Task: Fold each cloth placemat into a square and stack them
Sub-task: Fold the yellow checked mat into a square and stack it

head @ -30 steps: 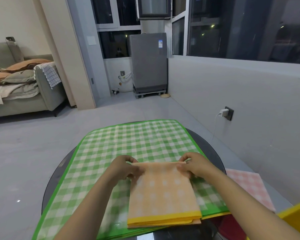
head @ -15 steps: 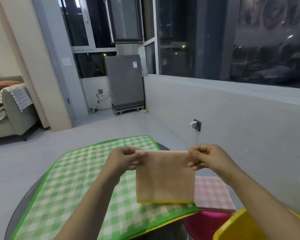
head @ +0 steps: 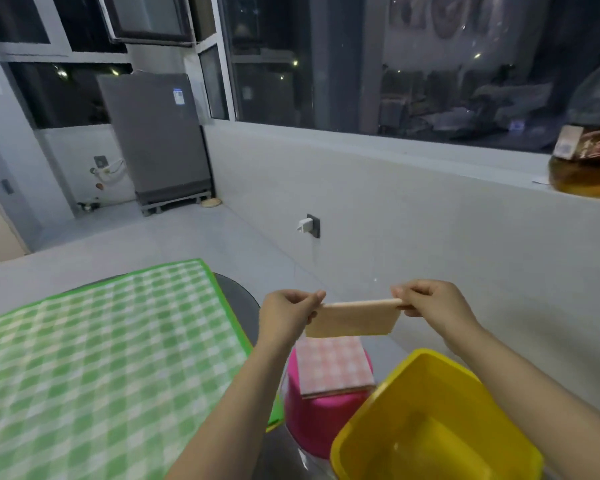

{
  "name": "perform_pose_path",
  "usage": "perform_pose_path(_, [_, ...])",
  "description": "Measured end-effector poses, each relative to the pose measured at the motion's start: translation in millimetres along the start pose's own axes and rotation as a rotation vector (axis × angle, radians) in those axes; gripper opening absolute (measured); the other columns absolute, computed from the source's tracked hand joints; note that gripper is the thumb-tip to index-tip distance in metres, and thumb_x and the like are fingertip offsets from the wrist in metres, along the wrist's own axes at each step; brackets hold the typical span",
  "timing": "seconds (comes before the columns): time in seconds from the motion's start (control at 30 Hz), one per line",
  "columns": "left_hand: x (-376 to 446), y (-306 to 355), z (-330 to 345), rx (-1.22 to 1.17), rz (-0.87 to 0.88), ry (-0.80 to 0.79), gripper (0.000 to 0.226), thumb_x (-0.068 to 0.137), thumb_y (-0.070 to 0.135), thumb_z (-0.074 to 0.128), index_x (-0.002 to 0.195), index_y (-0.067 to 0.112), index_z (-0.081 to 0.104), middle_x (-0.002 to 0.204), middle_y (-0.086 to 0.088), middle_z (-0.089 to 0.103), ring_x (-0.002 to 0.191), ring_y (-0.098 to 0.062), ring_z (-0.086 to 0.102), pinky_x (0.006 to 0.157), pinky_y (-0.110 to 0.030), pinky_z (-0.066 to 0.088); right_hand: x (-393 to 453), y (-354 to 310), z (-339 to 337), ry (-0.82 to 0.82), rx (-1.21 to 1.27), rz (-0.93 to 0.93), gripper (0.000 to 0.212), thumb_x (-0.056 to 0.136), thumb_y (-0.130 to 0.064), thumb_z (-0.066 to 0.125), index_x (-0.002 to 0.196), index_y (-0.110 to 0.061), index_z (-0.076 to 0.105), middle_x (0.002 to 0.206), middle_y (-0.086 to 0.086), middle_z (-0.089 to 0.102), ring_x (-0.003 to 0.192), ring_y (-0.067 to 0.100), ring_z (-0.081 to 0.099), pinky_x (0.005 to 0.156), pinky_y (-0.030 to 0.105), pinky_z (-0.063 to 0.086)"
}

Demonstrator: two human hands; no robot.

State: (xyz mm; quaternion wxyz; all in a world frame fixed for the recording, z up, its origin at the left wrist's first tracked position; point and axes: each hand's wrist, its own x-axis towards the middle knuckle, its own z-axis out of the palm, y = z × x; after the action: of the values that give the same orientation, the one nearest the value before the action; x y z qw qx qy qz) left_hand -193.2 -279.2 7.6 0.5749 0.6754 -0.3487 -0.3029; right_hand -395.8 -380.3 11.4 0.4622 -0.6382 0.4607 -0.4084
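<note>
A folded orange checked placemat (head: 354, 318) hangs in the air to the right of the table. My left hand (head: 290, 315) pinches its top left corner and my right hand (head: 430, 306) pinches its top right corner. Directly below it a folded pink checked placemat (head: 333, 370) lies flat on a pink stool (head: 319, 424). A large green checked placemat (head: 101, 358) lies spread open over the dark round table (head: 239, 299) at the left.
A yellow plastic tub (head: 430, 420) stands at the lower right beside the pink stool. A grey half-wall with a plugged socket (head: 309, 225) runs along the right, with a glass jar (head: 589, 140) on its ledge. A grey appliance (head: 156, 136) stands in the far corner.
Both hands lifted the folded orange placemat off the green placemat and carried it to the right, over the pink placemat on the stool. The view turned right with them.
</note>
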Motion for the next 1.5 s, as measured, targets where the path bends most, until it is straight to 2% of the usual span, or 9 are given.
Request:
perform_pose_path(0.1, [16.5,-29.9,34.6,-0.005,-0.05,0.063,0.019,0.074,0.015,0.071,0.057,0.023,0.07,0.069,-0.004,0.07,0.068,-0.02,0.063,0.08,-0.045,0.056,18.6,36.2,-2.3,0.016,-0.039,0.055,0.022,0.084,0.004,0.061,0.105,-0.001,0.068,0.1,0.014,0.068,0.083,0.02,0.062,0.073,0.024,0.056])
perform_pose_path(0.17, [26.4,-49.2,53.1,-0.012,-0.11,0.106,0.012,0.078,0.011,0.068,0.082,0.021,0.073,0.092,-0.01,0.073,0.082,-0.024,0.066,0.084,-0.038,0.055,31.4,62.2,0.6,0.046,-0.085,0.109,0.029,0.081,0.002,0.065,0.11,-0.001,0.066,0.11,0.016,0.067,0.096,0.025,0.063,0.09,0.039,0.052])
perform_pose_path(0.27, [38.0,-72.7,72.7,0.015,-0.171,0.214,0.033,0.084,0.01,0.064,0.117,0.008,0.064,0.117,-0.011,0.066,0.105,-0.023,0.062,0.094,-0.034,0.048,46.9,97.4,11.7,0.078,-0.131,0.166,0.034,0.079,-0.003,0.069,0.112,-0.005,0.066,0.114,0.01,0.066,0.108,0.024,0.061,0.094,0.032,0.046])
perform_pose_path(0.37, [48.7,-96.6,83.9,-0.021,-0.205,0.265,0.039,0.087,0.006,0.062,0.126,0.005,0.057,0.128,-0.009,0.059,0.117,-0.022,0.056,0.103,-0.036,0.043,62.2,123.4,26.7,0.092,-0.143,0.179,0.033,0.079,-0.003,0.069,0.112,-0.006,0.066,0.115,0.009,0.066,0.11,0.022,0.06,0.087,0.027,0.042])
perform_pose_path(0.57, [62.2,-155.4,89.6,-0.077,-0.218,0.415,0.041,0.09,0.0,0.057,0.13,0.006,0.054,0.129,-0.003,0.059,0.119,-0.015,0.055,0.096,-0.02,0.038,77.1,170.0,62.1,0.011,-0.114,0.211,0.035,0.079,-0.001,0.068,0.113,-0.007,0.065,0.114,0.008,0.067,0.103,0.02,0.063,0.089,0.032,0.049])
perform_pose_path(0.63, [62.8,-175.4,88.9,-0.061,-0.202,0.438,0.041,0.089,0.001,0.058,0.129,0.009,0.056,0.128,-0.001,0.059,0.116,-0.01,0.054,0.096,-0.021,0.039,75.3,184.4,72.6,-0.005,-0.116,0.219,0.035,0.08,-0.001,0.067,0.114,-0.007,0.064,0.114,0.007,0.067,0.101,0.018,0.063,0.091,0.034,0.05])
perform_pose_path(0.87, [59.0,-227.1,83.8,0.089,-0.265,0.399,0.04,0.087,0.001,0.06,0.127,0.008,0.058,0.126,-0.004,0.061,0.109,-0.009,0.054,0.093,-0.022,0.04,65.2,229.7,92.5,-0.102,-0.366,0.221,0.037,0.083,-0.007,0.067,0.119,-0.013,0.064,0.119,0.007,0.06,0.086,0.01,0.054,0.074,0.011,0.034])
perform_pose_path(1.0, [59.6,-245.0,84.4,0.164,-0.295,0.376,0.038,0.087,0.003,0.062,0.124,0.01,0.061,0.123,-0.003,0.063,0.108,-0.012,0.057,0.091,-0.022,0.041,64.9,240.9,94.8,-0.157,-0.468,0.211,0.038,0.083,-0.009,0.066,0.121,-0.015,0.062,0.117,0.008,0.058,0.093,0.017,0.058,0.074,0.012,0.032])
perform_pose_path(1.5, [60.4,-267.7,84.4,0.288,-0.288,0.35,0.036,0.085,0.006,0.061,0.12,0.012,0.063,0.12,-0.004,0.064,0.11,-0.02,0.059,0.096,-0.032,0.046,57.2,254.0,98.4,-0.209,-0.549,0.154,0.042,0.085,-0.005,0.061,0.126,-0.014,0.057,0.109,0.005,0.053,0.084,0.008,0.045,0.078,0.014,0.033])
